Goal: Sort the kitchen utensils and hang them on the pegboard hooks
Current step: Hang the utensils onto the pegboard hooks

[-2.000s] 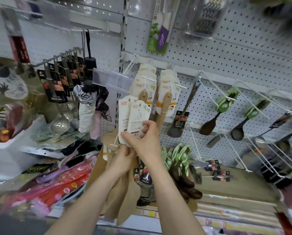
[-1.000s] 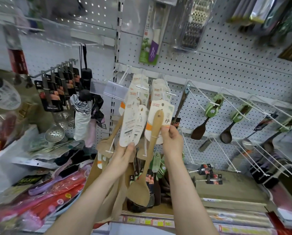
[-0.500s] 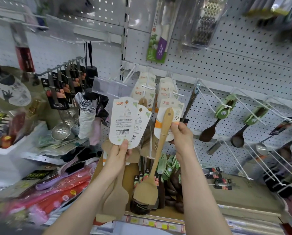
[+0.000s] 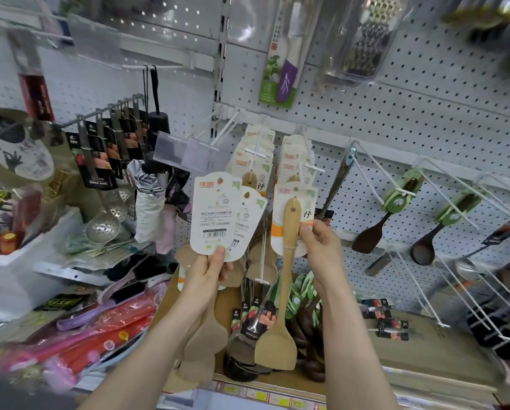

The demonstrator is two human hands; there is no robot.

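Observation:
My left hand (image 4: pixel 208 275) grips a bundle of carded wooden spatulas (image 4: pixel 212 214) by the lower edge of their white cards; their wooden blades hang below my wrist. My right hand (image 4: pixel 321 247) pinches the card of a single wooden spatula (image 4: pixel 289 255), whose blade hangs down in front of the shelf. Behind both, more carded wooden spatulas (image 4: pixel 258 161) hang on two white hooks of the pegboard (image 4: pixel 410 113).
Dark wooden spoons with green cards (image 4: pixel 395 205) hang on hooks to the right. Metal skimmers with black cards (image 4: pixel 103 161) and a folded umbrella (image 4: pixel 150 202) hang at the left. A cardboard box (image 4: pixel 419 347) with loose utensils sits below. Red packets (image 4: pixel 100 329) lie at lower left.
My right hand took one spatula out of the bundle and carried it to the right. The left hand turned its bundle upright, card backs facing me.

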